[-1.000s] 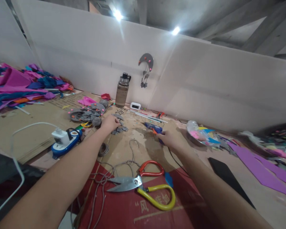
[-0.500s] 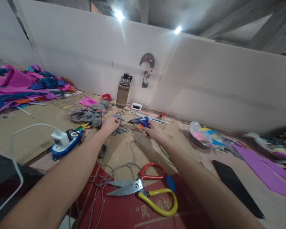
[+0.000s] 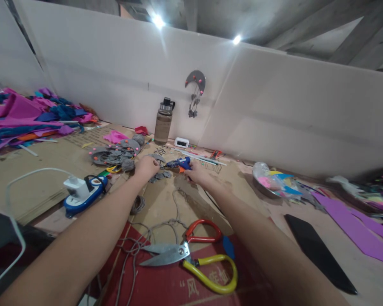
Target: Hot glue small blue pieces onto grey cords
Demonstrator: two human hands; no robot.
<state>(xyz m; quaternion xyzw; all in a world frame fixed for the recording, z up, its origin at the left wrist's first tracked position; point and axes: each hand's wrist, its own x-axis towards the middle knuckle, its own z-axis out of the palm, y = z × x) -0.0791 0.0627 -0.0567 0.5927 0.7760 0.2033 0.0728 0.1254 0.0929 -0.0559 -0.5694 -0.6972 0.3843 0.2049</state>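
My right hand [image 3: 194, 171] is wrapped round a blue hot glue gun [image 3: 179, 162], its nozzle pointing left. The nozzle is close beside the fingers of my left hand [image 3: 147, 167]; whether it touches anything I cannot tell. My left fingers are pinched at a grey felt crescent [image 3: 158, 157], most of it hidden behind the hand. Small grey felt pieces [image 3: 161, 175] lie on the cardboard just below. To the left is a heap of grey felt crescents [image 3: 110, 154] dotted with pink and orange pompoms.
Large scissors [image 3: 191, 250] with red and yellow handles lie open nearby, beside loose grey cord [image 3: 137, 242]. A water bottle [image 3: 163, 123] stands at the back. A power strip [image 3: 84, 197] is on the left, a black phone [image 3: 319, 253] and a metal bowl [image 3: 268, 190] on the right.
My right hand has moved left with the glue gun, bringing its nozzle up to my left fingers. The left hand stays almost where it was. The whole view has shifted slightly.
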